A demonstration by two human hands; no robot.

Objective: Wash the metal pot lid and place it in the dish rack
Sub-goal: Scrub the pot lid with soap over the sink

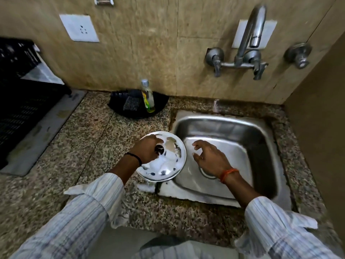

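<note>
With my left hand [147,149] closed around the dark knob [159,149], I hold the metal pot lid [168,165] at the sink's left rim, part over the bench [89,139] and part over the basin. Item, lid: round, steel, top face up, coated in white foam with bare metal showing in patches. I judge the knob grip is there to keep the slippery disc steady and level while the suds stay on it.

Item, right hand [209,157]: over the sink [257,131], just beside the lid's right edge, holding nothing, fingers half curled and spread, wet foam on the fingertips. It looks placed to scrub or to reach for the water; which, I cannot tell.

Item, foam: a blob on the bench below the lid, beside the sink's corner.

Item, tap [250,36]: wall-mounted above the basin, spout over the bowl, no water visibly running. Rinsing, by my reckoning, is not yet done.

Item, black tray [160,103]: against the wall behind the lid, carrying a scrub pad [129,103] and a clear bottle [147,96] with green liquid at the bottom, kept within reach of the sink.

Item, dish rack [20,98]: black, far left of the bench, well apart from the lid; the destination.
</note>
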